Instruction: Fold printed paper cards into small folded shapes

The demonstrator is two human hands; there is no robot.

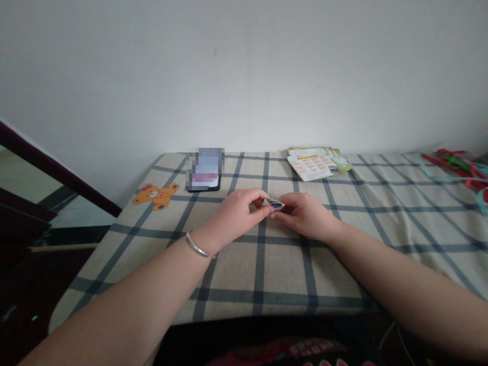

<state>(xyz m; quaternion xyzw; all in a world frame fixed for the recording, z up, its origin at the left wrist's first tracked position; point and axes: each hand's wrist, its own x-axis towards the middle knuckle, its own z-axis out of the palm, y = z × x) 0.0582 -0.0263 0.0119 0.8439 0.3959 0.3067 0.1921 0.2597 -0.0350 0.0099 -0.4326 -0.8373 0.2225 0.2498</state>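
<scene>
Paper (276, 205), small and perhaps folded, is pinched by our left hand (244, 208) and right hand (305, 213); we think two grips hold it steady.

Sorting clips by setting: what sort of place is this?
Probably a room in a home, though little of it shows: a checked tablecloth is spread beside a plain wall, and a flat teddy-bear figure lies on it.
</scene>
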